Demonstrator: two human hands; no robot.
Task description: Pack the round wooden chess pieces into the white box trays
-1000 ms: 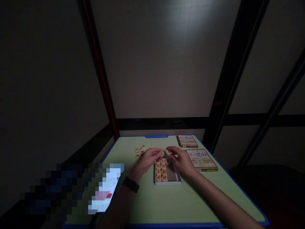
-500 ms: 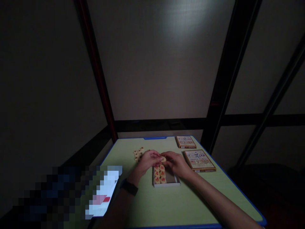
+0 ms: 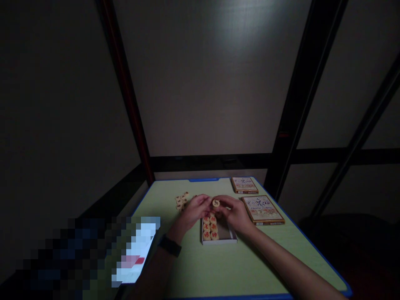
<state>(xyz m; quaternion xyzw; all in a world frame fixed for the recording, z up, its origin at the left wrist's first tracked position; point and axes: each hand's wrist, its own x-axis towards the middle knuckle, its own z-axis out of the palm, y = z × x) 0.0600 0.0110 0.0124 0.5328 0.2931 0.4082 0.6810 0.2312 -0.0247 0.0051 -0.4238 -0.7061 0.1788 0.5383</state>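
Note:
A round Chinese chess piece with a dark character faces me, pinched in the fingers of my right hand. My left hand, with a dark band on its wrist, is closed right beside that piece; what its fingers hold, if anything, is hidden. Below both hands lies a shallow open box. Red-lettered pieces stand in two columns along its left side, and the hands cover its far end. Dark-lettered pieces lie in a group on the table beyond my left hand.
Two flat printed boxes lie along the right side of the green table, which has a blue edge. A blurred bright screen is at the lower left. A panelled wall rises behind the table.
The piece between my hands has been turned so its dark character now faces me. My left thumb no longer lies over it. The boxes and other pieces have stayed in place.

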